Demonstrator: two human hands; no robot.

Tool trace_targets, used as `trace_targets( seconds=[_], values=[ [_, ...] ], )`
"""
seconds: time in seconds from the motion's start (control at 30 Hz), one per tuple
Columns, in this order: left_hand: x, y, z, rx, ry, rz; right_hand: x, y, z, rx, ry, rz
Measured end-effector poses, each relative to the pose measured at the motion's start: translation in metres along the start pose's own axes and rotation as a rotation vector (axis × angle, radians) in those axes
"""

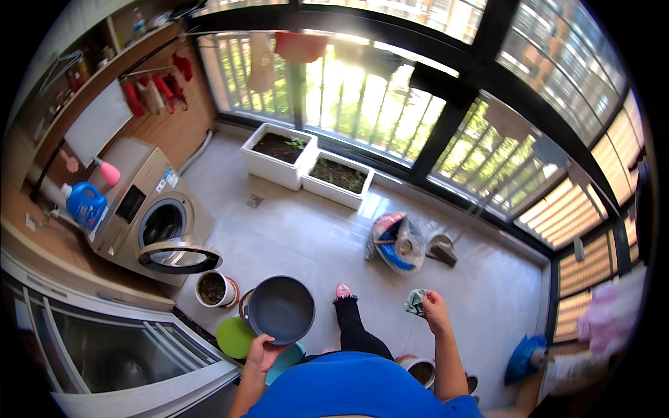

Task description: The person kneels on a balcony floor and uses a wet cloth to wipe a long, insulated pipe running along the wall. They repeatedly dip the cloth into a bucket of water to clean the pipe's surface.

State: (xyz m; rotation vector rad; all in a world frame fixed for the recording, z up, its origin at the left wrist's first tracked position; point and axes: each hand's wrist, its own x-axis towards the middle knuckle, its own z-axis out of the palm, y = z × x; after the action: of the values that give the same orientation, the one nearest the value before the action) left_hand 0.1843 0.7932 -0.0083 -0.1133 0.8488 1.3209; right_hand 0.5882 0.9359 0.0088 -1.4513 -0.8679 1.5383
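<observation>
**Pot in one hand, rag in the other**

The left hand [261,353] has the dark pot [282,310] by its near rim, left of centre toward the bottom of the frame. The right hand [437,311] pinches what I think is a rag [415,302], crumpled up, lower right of centre. My two cents: get a firm grip on that rim so the pot doesn't tip, and bunch the rag so no loose end flops about. Also mind the flowerpot [212,288] and green round thing [234,338] at lower left, they're really near the pot.
</observation>
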Motion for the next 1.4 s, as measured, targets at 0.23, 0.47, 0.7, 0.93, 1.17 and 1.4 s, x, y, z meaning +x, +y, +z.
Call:
trace_targets(
  seconds=[0.23,0.47,0.7,0.93,1.17,1.4],
  values=[
    [0.080,0.040,0.058,-0.183,0.141,0.195,0.184,-0.118,0.105,-0.274,-0.426,0.034],
    [0.155,0.110,0.090,-0.301,0.231,0.377,0.322,-0.198,0.248,-0.108,-0.790,0.244],
    [0.240,0.211,0.090,-0.300,0.271,0.426,0.427,-0.229,0.391,-0.682,-0.946,-0.181],
    [0.323,0.336,0.080,-0.276,0.269,0.420,0.527,-0.251,0.513,-0.529,-0.847,-0.084],
    [0.401,0.449,0.088,-0.318,0.318,0.507,0.624,-0.296,0.643,-0.120,-0.862,0.390],
    [0.473,0.521,0.091,-0.448,0.351,0.546,0.730,-0.292,0.778,-0.349,-1.105,0.351]
  ],
)
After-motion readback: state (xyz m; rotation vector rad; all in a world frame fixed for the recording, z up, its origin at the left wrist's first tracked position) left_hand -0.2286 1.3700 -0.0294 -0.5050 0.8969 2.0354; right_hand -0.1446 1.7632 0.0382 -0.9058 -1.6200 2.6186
